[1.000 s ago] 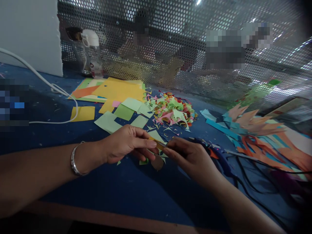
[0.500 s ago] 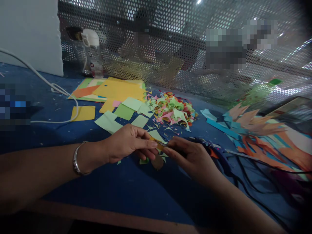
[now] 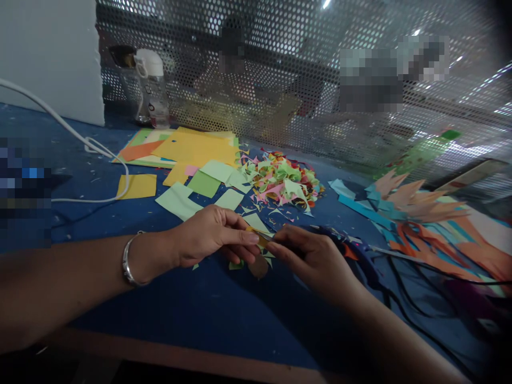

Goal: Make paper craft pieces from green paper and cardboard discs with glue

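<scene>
My left hand (image 3: 224, 234) is closed, thumb against the forefinger, pinching a small yellow paper piece (image 3: 263, 241). From the right, my right hand (image 3: 308, 248) closes its thumb and forefinger at the other end of that piece. A thin greyish edge lies along the paper there; whether it belongs to a tool, I cannot tell. Just below the fingertips is a round brown piece (image 3: 259, 266) on the blue table. A green paper scrap (image 3: 236, 265) shows partly under my left fingers. Pale green paper squares (image 3: 178, 201) lie beyond my left hand.
A heap of paper scraps (image 3: 286, 178) lies behind the hands, beside stacked yellow sheets (image 3: 200, 146). At right are a blue glue gun (image 3: 366, 264), black cords and orange paper cutouts (image 3: 432, 240). A white cable (image 3: 52, 112) crosses the left. Bottles (image 3: 156, 90) stand before a perforated metal screen.
Both hands keep almost the same place and pinch. My left forearm has shifted very slightly; the things on the table have not visibly moved.
</scene>
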### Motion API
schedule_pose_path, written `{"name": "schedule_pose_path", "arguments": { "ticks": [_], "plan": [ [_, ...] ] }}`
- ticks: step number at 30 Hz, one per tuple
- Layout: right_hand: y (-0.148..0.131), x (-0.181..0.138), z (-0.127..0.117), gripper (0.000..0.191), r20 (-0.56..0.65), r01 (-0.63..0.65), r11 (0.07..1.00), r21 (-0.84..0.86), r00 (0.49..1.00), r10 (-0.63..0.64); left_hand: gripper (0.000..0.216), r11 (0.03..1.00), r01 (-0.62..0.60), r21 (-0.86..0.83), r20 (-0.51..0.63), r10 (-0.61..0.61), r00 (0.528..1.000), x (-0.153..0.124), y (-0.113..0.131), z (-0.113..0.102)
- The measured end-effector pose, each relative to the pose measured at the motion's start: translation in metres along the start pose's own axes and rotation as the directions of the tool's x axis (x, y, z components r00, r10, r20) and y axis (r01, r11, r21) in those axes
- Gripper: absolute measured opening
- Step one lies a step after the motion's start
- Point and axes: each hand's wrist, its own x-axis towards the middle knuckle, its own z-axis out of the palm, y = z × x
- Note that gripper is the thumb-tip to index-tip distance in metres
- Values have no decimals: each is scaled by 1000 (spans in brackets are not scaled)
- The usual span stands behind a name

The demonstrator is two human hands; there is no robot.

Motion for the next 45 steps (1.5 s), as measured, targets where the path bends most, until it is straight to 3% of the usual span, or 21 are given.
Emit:
{"name": "schedule_pose_path", "arguments": {
  "ticks": [23,45],
  "plan": [
    [-3,0,1,31,11,-14,1000,15,1000,13,18,999,29,-26,75,-27,997,1,0,-2],
    [-3,-2,1,32,19,17,1000,-23,1000,-16,23,996,58,62,92,-64,994,0,2,-1]
  ]
}}
